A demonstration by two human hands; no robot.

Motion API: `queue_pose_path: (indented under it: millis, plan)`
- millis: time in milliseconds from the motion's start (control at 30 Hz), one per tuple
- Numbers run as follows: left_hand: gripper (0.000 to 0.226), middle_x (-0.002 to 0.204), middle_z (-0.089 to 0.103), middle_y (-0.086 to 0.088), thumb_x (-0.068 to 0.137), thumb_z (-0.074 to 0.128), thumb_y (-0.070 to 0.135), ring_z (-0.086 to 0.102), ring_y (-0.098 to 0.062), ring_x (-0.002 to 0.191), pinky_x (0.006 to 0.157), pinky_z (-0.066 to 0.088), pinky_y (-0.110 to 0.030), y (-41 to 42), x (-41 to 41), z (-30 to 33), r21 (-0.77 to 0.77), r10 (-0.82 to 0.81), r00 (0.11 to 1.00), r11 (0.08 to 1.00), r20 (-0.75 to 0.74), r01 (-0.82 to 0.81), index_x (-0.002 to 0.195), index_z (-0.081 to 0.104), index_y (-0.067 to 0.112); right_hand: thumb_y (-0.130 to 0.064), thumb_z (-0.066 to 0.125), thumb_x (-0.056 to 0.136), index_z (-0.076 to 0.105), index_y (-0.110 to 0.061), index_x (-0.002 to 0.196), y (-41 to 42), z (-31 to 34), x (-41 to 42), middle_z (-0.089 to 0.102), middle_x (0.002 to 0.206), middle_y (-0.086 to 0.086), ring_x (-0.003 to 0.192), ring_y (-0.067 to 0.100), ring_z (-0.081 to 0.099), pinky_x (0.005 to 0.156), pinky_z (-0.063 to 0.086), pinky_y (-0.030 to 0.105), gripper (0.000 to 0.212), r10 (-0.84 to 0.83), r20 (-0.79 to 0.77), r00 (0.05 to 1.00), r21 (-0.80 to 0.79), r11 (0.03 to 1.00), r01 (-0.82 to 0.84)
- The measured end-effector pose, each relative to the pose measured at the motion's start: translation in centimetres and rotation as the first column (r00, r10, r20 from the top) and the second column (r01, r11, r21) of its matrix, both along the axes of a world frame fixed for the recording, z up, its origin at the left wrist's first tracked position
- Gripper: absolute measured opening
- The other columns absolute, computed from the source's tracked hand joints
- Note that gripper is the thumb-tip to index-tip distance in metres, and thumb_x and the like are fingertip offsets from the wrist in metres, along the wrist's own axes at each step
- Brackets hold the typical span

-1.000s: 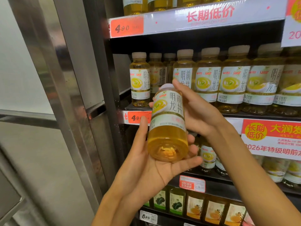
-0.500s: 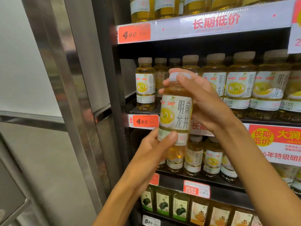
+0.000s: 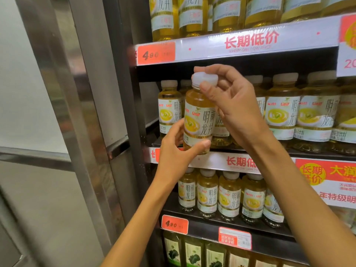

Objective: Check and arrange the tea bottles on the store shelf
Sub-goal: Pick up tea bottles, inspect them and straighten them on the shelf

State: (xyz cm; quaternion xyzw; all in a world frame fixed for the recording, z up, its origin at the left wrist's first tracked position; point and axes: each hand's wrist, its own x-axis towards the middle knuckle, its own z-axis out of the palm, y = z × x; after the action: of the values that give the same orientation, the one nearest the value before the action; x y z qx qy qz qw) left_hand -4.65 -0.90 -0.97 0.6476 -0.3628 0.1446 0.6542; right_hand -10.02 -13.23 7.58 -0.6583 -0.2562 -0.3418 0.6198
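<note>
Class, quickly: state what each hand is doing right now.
Left hand: grips the base of the clear plastic bottle of yellow tea.
Right hand: pinches its white cap.

A tea bottle [image 3: 199,116] stands before the middle shelf's row [image 3: 300,116], with more rows above and below

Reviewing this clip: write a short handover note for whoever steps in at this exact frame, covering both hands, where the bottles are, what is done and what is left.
Left hand: grips the lower body of the held tea bottle.
Right hand: fingers pinch its white cap.
The bottle is upright, label facing out, in front of the middle shelf, just right of the end bottle; whether it rests on the shelf cannot be told.
Other rows stand facing out.
Done: bottle brought to the shelf.
Left: seat it in the row, release, check the rest.
</note>
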Motion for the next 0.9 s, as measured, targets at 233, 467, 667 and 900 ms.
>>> queue_pose_path:
  millis: [233,467,667,900]
  plan:
    - [0.058,0.121,0.064,0.007,0.074,0.079,0.026,0.062,-0.002,0.107,0.082,0.051,-0.013,-0.7,1.4,-0.7,-0.02,0.126,0.991,0.992,-0.048,-0.127,0.126,0.056,0.017,-0.008,0.059,0.091,0.053,-0.003,0.119,-0.7,-0.4,1.8,0.062,0.117,0.01,0.109,0.016,0.062,0.096,0.05,0.032,0.029,-0.139,-0.057,0.989,0.009,0.99,0.14]
    - [0.054,0.121,0.063,0.009,0.077,0.074,0.038,0.061,-0.003,0.108,0.089,0.053,-0.022,-1.1,1.8,-0.8,-0.004,0.243,0.967,0.97,-0.078,-0.245,0.126,0.056,0.022,-0.008,0.058,0.093,0.054,-0.011,0.124,-1.2,-0.6,2.6,0.058,0.121,-0.004,0.111,-0.005,0.054,0.096,0.043,0.013,0.031,-0.287,0.065,0.956,-0.221,0.93,0.294]
    - [0.06,0.115,0.05,0.018,0.078,0.07,0.044,0.04,-0.002,0.116,0.099,0.043,-0.03,-1.5,2.0,-0.5,0.108,0.407,0.913,0.908,0.012,-0.406,0.13,0.053,0.022,-0.01,0.07,0.084,0.04,-0.01,0.14,-1.2,-1.1,3.8,0.046,0.138,0.002,0.125,0.005,0.043,0.101,0.038,0.013,0.063,-0.434,0.154,0.888,-0.426,0.782,0.456]
    - [0.069,0.118,0.041,0.012,0.074,0.078,0.031,0.049,0.005,0.104,0.09,0.044,-0.008,-1.2,1.5,-1.0,0.092,0.425,0.903,0.898,0.066,-0.43,0.132,0.042,0.025,-0.023,0.071,0.083,0.047,-0.013,0.137,-1.2,-1.1,4.3,0.051,0.133,0.004,0.123,0.019,0.04,0.103,0.035,0.032,0.059,-0.616,0.353,0.704,-0.495,0.515,0.7]
